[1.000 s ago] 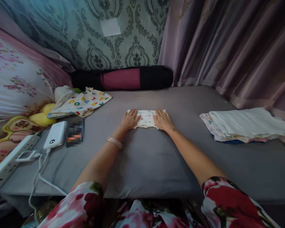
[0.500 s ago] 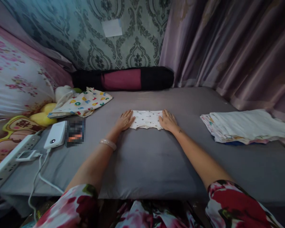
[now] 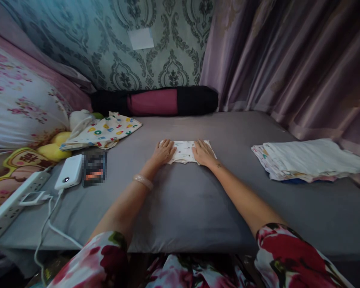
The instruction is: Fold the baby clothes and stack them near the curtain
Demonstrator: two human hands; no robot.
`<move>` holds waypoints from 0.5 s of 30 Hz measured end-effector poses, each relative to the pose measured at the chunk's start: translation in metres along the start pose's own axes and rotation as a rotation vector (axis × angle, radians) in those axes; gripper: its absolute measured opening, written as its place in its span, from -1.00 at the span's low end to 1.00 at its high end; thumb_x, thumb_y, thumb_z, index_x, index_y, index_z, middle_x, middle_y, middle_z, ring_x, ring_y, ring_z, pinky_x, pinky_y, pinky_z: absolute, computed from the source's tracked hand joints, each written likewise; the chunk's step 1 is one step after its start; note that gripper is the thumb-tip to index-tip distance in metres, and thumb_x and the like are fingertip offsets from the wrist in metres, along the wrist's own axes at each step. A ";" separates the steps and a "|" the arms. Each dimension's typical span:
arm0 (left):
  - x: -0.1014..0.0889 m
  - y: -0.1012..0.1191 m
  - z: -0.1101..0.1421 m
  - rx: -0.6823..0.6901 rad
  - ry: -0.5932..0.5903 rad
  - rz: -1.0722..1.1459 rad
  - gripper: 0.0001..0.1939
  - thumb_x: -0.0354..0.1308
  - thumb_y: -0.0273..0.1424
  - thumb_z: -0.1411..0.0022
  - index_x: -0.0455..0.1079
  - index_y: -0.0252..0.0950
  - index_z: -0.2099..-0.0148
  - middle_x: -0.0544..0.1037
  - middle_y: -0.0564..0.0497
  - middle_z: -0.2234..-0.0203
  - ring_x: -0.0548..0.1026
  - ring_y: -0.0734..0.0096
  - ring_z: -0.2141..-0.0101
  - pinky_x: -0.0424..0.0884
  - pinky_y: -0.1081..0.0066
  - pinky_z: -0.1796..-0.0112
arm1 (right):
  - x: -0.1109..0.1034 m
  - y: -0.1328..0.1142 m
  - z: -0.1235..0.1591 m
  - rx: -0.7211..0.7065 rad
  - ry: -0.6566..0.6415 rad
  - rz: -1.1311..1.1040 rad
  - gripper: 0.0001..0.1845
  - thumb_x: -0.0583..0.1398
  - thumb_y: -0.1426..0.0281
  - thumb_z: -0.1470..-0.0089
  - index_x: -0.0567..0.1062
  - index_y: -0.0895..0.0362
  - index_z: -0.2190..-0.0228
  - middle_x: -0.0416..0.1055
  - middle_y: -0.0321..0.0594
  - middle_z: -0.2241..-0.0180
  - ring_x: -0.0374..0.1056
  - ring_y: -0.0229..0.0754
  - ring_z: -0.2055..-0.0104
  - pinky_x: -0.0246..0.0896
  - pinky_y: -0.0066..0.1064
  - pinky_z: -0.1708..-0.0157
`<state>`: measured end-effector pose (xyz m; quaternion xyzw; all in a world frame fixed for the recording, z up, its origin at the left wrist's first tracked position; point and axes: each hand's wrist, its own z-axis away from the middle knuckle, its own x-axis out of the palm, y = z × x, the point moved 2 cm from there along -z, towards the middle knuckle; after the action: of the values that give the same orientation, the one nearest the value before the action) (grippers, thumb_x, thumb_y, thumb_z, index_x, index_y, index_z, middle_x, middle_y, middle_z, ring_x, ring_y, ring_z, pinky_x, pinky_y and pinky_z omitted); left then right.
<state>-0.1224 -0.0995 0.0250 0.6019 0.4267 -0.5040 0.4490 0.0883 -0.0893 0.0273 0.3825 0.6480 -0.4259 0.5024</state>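
Observation:
A small white folded garment (image 3: 184, 151) with a fine scattered print lies flat on the grey bed sheet (image 3: 195, 204). My left hand (image 3: 164, 152) rests palm down on its left part, fingers stretched forward. On its right part my right hand (image 3: 203, 153) lies flat too, fingers extended. Cloth shows between the two hands and a little beyond the right one. Neither hand grips anything.
To the right is a stack of folded clothes (image 3: 306, 158). At left lie a letter-print cloth (image 3: 108, 130), a white power bank (image 3: 68, 172), a pixelated dark item (image 3: 94, 169) and a power strip (image 3: 15, 204) with cables. A black and pink roll (image 3: 153, 101) lies along the wall.
Both hands have slid inward over the garment, from its side edges toward its middle. The garment stays in place, and the view has shifted slightly.

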 end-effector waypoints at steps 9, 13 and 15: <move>0.009 -0.004 0.001 -0.013 -0.015 0.025 -0.44 -0.34 -0.17 -0.43 0.09 -0.26 -0.34 0.14 -0.17 -0.33 0.03 0.06 -0.32 0.03 -0.04 -0.24 | 0.010 0.001 0.002 -0.009 0.057 0.033 -0.41 -0.13 0.27 -0.31 0.23 0.34 -0.22 0.16 0.09 -0.26 0.01 0.04 -0.32 -0.17 -0.16 -0.28; 0.007 -0.003 -0.001 -0.013 -0.030 0.034 -0.46 -0.31 -0.18 -0.43 0.10 -0.26 -0.33 0.15 -0.19 -0.32 0.04 0.03 -0.32 0.01 -0.12 -0.23 | 0.008 0.000 0.001 -0.003 0.034 0.026 -0.41 -0.13 0.28 -0.31 0.22 0.35 -0.23 0.13 0.10 -0.28 0.00 0.04 -0.32 -0.18 -0.15 -0.28; 0.005 0.000 -0.003 -0.023 -0.035 0.030 -0.48 -0.29 -0.20 -0.43 0.14 -0.26 -0.30 0.19 -0.21 -0.30 0.05 0.00 -0.32 -0.02 -0.18 -0.22 | 0.005 -0.002 -0.001 0.009 0.008 0.013 -0.42 -0.12 0.29 -0.31 0.22 0.35 -0.23 0.12 0.12 -0.28 0.00 0.05 -0.33 -0.18 -0.13 -0.28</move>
<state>-0.1214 -0.0958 0.0202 0.5940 0.4155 -0.5028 0.4708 0.0853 -0.0891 0.0224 0.3908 0.6456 -0.4241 0.5007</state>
